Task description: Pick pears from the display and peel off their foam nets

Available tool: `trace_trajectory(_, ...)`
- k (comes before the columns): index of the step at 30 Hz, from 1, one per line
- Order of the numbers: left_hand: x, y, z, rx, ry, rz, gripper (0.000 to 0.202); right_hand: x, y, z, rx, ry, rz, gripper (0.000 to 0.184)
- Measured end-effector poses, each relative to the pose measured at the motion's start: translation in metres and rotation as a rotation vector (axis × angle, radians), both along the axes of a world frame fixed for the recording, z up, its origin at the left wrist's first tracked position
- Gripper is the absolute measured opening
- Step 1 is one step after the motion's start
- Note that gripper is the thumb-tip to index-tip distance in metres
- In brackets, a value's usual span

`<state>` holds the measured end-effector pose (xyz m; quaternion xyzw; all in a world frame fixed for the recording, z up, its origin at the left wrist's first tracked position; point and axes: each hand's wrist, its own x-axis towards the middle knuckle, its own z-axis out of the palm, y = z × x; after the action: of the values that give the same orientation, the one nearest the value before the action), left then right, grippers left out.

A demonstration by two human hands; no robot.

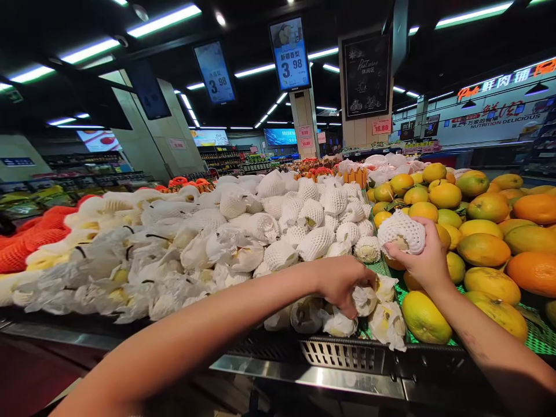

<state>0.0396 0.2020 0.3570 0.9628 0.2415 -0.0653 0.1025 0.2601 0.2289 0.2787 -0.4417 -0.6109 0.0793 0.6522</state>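
My right hand (423, 260) is closed round a fruit in a white foam net (400, 233), held just above the edge between the netted fruit and the mangoes. My left hand (343, 284) reaches down at the front of the display, its fingers curled on a fruit wrapped in white paper (364, 299). More paper-wrapped fruit (386, 321) lies right beside that hand. Behind both hands rises a heap of net-wrapped fruit (313, 220).
Yellow-green mangoes (482, 249) and orange fruit (536, 208) fill the green-matted bin on the right. Paper-wrapped fruit (143, 272) spreads to the left, with orange-netted fruit (35, 237) beyond. A metal display edge (304, 370) runs along the front. Price screens (289, 52) hang overhead.
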Motion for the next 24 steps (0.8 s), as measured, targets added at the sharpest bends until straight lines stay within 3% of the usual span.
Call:
trace_trajectory(5, -0.011, 0.012, 0.028, 0.036, -0.270, 0.139, 0.057, 0.001, -0.003, 0.003, 0.075, -0.035, -0.117, 0.077)
trace_trajectory(7, -0.011, 0.022, 0.033, 0.102, -0.375, 0.186, 0.058, 0.001, -0.003, 0.003, 0.113, -0.033, -0.135, 0.075)
trace_trajectory(11, 0.002, 0.046, 0.023, 0.221, -0.307, 0.196, 0.060, 0.002, -0.002, 0.003, 0.144, -0.040, -0.161, 0.076)
trace_trajectory(17, 0.033, 0.068, -0.001, 0.103, -0.090, 0.026, 0.066, 0.002, -0.003, 0.004, 0.153, -0.056, -0.157, 0.075)
trace_trajectory(20, 0.043, 0.070, -0.002, 0.102, -0.110, -0.033, 0.069, 0.000, -0.004, 0.005, 0.145, -0.060, -0.142, 0.075)
trace_trajectory(24, 0.050, 0.069, 0.001, 0.103, -0.035, -0.007, 0.068, 0.000, -0.004, 0.006, 0.145, -0.059, -0.140, 0.076)
